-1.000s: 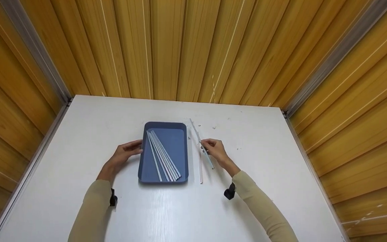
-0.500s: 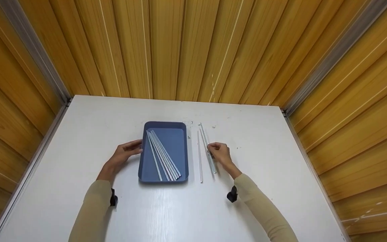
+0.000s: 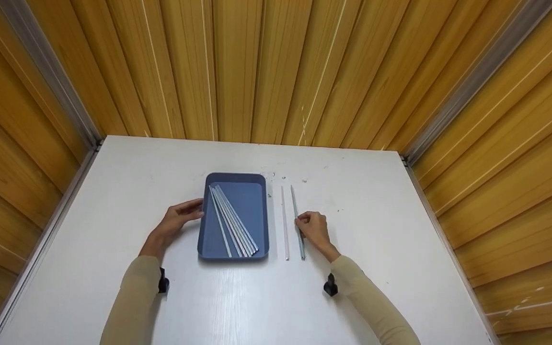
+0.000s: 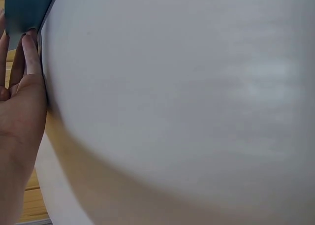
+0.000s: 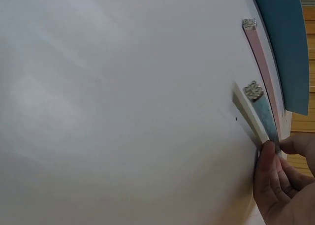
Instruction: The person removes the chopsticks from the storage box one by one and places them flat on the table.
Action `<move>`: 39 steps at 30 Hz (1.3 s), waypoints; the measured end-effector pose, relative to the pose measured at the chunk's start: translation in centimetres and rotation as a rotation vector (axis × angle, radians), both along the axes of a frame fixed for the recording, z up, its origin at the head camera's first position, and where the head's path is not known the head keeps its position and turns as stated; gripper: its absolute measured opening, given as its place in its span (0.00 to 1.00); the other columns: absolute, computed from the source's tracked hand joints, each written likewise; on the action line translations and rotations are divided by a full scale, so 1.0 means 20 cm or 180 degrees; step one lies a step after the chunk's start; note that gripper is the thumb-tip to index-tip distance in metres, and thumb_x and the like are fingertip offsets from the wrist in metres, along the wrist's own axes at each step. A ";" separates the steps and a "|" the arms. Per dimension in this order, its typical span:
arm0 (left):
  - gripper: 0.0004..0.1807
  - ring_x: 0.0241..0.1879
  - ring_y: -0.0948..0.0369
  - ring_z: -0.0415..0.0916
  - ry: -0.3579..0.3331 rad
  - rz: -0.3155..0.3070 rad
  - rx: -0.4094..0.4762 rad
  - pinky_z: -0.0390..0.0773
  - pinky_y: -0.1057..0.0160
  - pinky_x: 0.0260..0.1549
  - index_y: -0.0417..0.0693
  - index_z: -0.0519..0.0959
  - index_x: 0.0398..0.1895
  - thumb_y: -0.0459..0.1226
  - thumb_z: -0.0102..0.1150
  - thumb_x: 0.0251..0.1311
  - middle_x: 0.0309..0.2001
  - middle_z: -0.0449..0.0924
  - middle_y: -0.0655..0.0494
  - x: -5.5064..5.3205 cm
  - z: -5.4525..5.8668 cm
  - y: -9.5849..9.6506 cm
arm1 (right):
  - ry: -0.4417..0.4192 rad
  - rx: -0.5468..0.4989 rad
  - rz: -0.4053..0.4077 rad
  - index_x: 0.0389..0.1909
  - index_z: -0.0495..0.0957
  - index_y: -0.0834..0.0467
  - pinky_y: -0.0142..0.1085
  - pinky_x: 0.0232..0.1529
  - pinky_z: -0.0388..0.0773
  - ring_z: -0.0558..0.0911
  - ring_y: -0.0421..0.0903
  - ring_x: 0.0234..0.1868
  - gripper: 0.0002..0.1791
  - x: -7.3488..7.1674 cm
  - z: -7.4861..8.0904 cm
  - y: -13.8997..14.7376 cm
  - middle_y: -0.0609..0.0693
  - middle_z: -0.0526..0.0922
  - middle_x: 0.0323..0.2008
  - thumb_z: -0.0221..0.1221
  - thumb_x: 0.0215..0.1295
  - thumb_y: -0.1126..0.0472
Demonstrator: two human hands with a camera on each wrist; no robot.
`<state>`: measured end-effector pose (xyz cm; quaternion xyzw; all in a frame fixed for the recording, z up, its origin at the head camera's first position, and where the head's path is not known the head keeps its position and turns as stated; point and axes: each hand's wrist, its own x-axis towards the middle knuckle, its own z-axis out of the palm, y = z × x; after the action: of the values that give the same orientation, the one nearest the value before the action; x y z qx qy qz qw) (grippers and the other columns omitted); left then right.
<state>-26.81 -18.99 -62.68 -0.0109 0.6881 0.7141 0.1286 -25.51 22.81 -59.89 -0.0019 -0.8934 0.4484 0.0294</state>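
Note:
My right hand (image 3: 314, 227) pinches a teal chopstick (image 3: 302, 247) between thumb and fingers, low over the white table. In the right wrist view its ornate silver end (image 5: 253, 90) shows, with a pale strip (image 5: 251, 114) alongside running under the fingertips. A pink chopstick (image 3: 285, 225) lies between that hand and the blue tray (image 3: 254, 206), roughly parallel to the tray's side. Several pale chopsticks (image 3: 233, 220) lie slanted inside the tray. My left hand (image 3: 173, 223) touches the tray's left wall with extended fingertips, seen also against the tray's corner (image 4: 24, 11) in the left wrist view.
The white table (image 3: 228, 306) reaches back to yellow wood-panelled walls (image 3: 237, 72). Small dark specks and scraps (image 3: 304, 180) dot the tabletop behind and right of the chopsticks. A black wrist camera (image 3: 330, 285) sits on the right forearm.
My right hand has moved right and toward me, bringing the teal chopstick from a slant across the pink one to a nearly parallel position beside it. The left hand and tray have stayed put.

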 end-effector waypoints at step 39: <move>0.35 0.66 0.61 0.74 -0.0008 -0.0033 -0.0127 0.77 0.76 0.56 0.42 0.71 0.72 0.37 0.72 0.62 0.72 0.72 0.42 0.00 0.00 0.00 | -0.0611 -0.1420 0.0237 0.51 0.81 0.73 0.29 0.30 0.80 0.82 0.39 0.27 0.17 -0.10 0.20 -0.05 0.50 0.86 0.29 0.62 0.73 0.61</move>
<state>-26.75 -18.98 -62.60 -0.0107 0.7020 0.6996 0.1329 -27.53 21.76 -55.87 -0.0181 -0.7704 0.6331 -0.0733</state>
